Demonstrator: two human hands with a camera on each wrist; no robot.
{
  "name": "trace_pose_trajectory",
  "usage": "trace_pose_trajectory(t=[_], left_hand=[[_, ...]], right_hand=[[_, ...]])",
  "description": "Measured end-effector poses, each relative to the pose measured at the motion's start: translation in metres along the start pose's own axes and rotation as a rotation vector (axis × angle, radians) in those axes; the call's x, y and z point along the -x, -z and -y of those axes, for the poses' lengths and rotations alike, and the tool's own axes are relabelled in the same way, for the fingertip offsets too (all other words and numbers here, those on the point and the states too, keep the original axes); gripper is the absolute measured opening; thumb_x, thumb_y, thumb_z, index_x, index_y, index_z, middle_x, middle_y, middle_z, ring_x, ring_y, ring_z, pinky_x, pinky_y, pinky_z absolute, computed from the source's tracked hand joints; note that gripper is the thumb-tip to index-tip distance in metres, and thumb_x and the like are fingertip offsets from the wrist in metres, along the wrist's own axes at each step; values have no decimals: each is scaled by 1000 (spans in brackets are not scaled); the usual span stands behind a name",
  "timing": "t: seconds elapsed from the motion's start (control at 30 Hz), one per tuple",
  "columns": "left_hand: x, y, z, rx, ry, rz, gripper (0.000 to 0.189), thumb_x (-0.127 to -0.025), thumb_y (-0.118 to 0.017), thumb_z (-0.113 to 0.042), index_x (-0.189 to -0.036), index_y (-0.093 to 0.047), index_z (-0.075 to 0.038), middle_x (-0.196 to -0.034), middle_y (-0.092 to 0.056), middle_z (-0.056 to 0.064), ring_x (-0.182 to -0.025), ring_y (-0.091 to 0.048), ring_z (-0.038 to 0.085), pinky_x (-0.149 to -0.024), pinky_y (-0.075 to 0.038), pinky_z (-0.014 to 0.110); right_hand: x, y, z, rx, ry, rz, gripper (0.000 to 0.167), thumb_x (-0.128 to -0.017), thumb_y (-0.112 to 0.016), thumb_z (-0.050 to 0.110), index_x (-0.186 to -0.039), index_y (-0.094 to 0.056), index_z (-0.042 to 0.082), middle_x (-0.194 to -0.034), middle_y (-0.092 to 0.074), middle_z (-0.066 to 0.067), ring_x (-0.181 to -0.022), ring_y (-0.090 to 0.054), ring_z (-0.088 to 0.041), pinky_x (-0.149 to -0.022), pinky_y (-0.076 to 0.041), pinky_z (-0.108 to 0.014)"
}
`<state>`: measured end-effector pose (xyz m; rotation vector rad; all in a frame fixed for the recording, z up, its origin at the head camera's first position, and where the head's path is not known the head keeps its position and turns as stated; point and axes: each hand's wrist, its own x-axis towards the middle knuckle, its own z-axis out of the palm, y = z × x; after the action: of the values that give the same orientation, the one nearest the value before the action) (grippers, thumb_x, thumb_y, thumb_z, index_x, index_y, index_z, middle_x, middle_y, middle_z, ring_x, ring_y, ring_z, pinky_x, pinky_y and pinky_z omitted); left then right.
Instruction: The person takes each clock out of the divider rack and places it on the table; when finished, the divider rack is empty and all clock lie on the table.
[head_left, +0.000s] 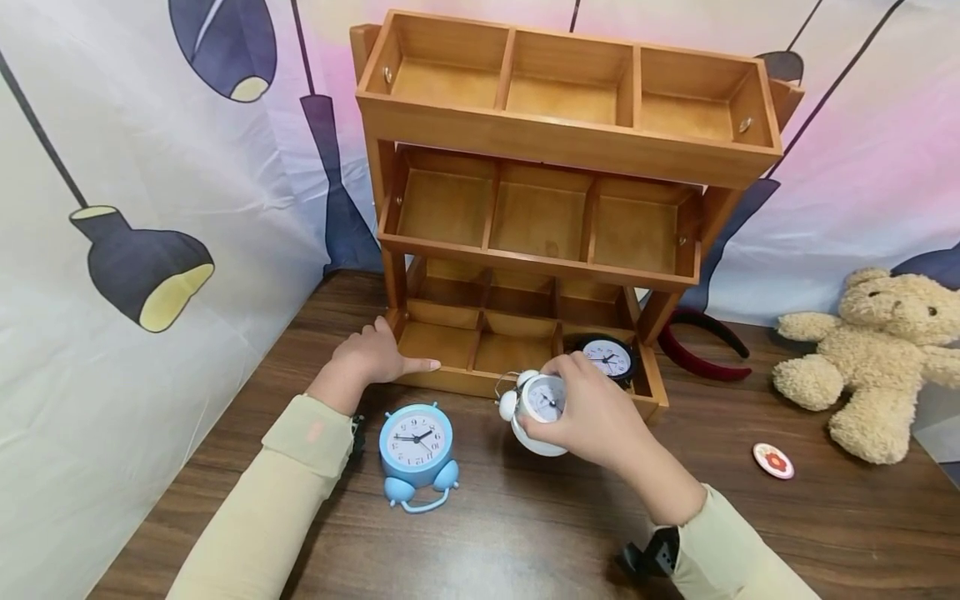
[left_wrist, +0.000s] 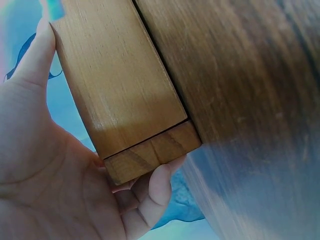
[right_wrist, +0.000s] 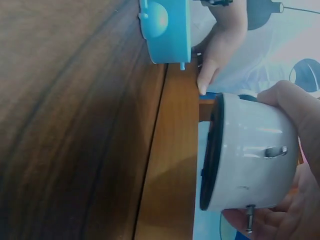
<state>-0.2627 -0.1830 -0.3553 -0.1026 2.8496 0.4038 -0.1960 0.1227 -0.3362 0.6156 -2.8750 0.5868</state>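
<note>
Left of centre, the left hand (head_left: 367,354) curls its fingers round the lower corner of the wooden rack (head_left: 567,142); below, a blue alarm clock (head_left: 416,442) lies face up on the counter (head_left: 480,542). Right of centre, the right hand's (head_left: 596,412) fingers grip a white alarm clock (head_left: 543,402), near a black clock (head_left: 609,358) in the rack's lowest right compartment.

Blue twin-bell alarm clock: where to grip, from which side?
From above, I'd pinch the round case across its left and right sides: the blue clock lies face up, bells and handle at the near end, feet at the far end.
</note>
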Motion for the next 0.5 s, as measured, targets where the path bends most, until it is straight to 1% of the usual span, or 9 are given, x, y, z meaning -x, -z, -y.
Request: trace_pose_trajectory(t=[0.13, 0.23, 0.3, 0.4, 0.5], left_hand=[[-1, 0, 0, 2, -2, 3, 131, -78, -55, -82, -149, -10, 18, -147, -28, 43, -133, -34, 57, -108, -31, 63], [-1, 1, 0, 3, -1, 5, 130, -79, -55, -81, -149, -9, 18, -147, -27, 43, -133, -33, 57, -108, -30, 63], [-1, 1, 0, 2, 0, 6, 129, -80, -55, -81, -149, -9, 18, -147, -27, 43, -133, -33, 57, -108, -30, 63], [0, 1, -1, 1, 0, 9, 130, -79, -55, -81, -149, -10, 18, -147, -28, 43, -133, -34, 57, -108, -30, 63], [1, 2, -1, 2, 1, 9, 130, -79, -55, -82, -149, -10, 18, -147, -28, 43, -133, -34, 57, -108, -30, 64]], right_hand=[[8, -4, -3, -3, 33, 44, 62, -67, -83, 49, -112, -63, 11, -99, -57, 1, -80, -56, -15, -67, -49, -34], [13, -6, -5, -16, 32, 88, 62, -66, -85, 46, -113, -63, 11, -97, -54, 2, -79, -56, -14, -67, -49, -33], [15, -8, -6, -21, 22, 117, 61, -66, -85, 44, -113, -62, 11, -97, -53, 2, -80, -56, -14, -69, -49, -33], [18, -11, -7, -25, 9, 152, 60, -66, -86, 41, -113, -62, 11, -98, -53, 1, -84, -56, -15, -73, -50, -34], [20, -12, -9, -27, 10, 168, 59, -67, -87, 37, -112, -61, 11, -103, -55, 0, -88, -57, -15, -75, -50, -34]])
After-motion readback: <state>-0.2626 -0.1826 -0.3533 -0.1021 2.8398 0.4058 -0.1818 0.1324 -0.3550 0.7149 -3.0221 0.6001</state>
